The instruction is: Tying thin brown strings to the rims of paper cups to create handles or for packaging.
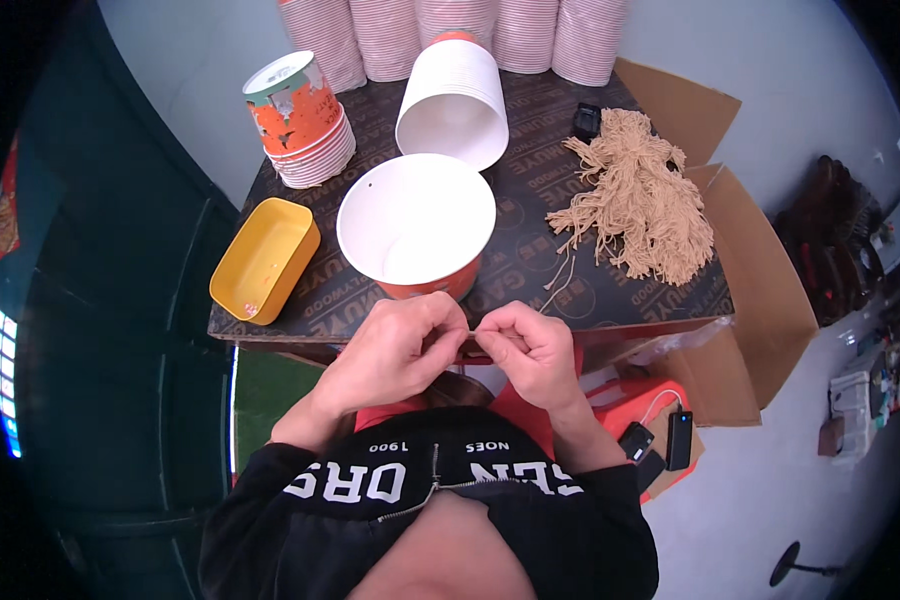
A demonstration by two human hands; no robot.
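Just in front of the table's near edge, my left hand and my right hand meet fingertip to fingertip, both closed in a pinch. A thin tan cord trails onto the table behind my right hand, and a short bit of it shows between the two pinches. Right behind my hands stands a paper bucket, white inside and orange outside, with its mouth up and a small dark hole near the rim. A heap of tan cords lies at the right of the table.
On the dark printed table, a yellow tub with small bits inside sits left. Behind are an upside-down bucket stack, a stack on its side and wrapped stacks. Cardboard flaps border the right; phone-like devices rest below.
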